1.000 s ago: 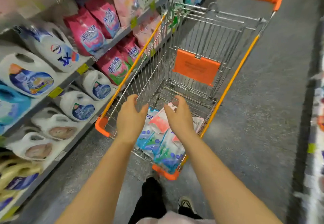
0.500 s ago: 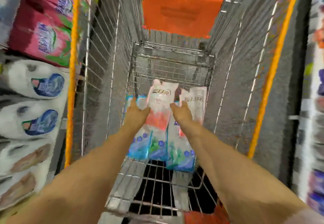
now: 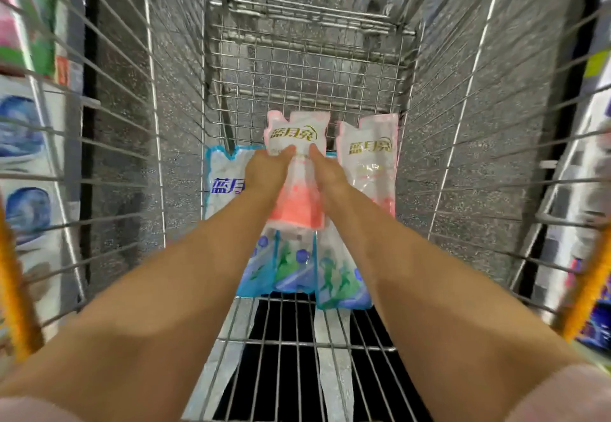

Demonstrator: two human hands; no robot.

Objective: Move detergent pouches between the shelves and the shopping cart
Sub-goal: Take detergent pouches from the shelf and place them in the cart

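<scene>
Forearms (image 3: 158, 309) reach down into the shopping cart (image 3: 297, 350) over its wire floor. Left hand (image 3: 264, 172) and right hand (image 3: 327, 175), close together, clasp the pink pouch (image 3: 299, 196) by its sides, atop blue pouches (image 3: 292, 266) beneath the wrists. Just right of the right hand lies a second pink pouch (image 3: 370, 163); beyond the hands stands the mesh end wall (image 3: 297, 67)

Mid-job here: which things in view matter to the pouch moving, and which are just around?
Job: middle pink pouch, gripped by left hand and right hand; second pink pouch; blue pouches; shopping cart.
Just around: blurred white jugs on the left shelf.
</scene>
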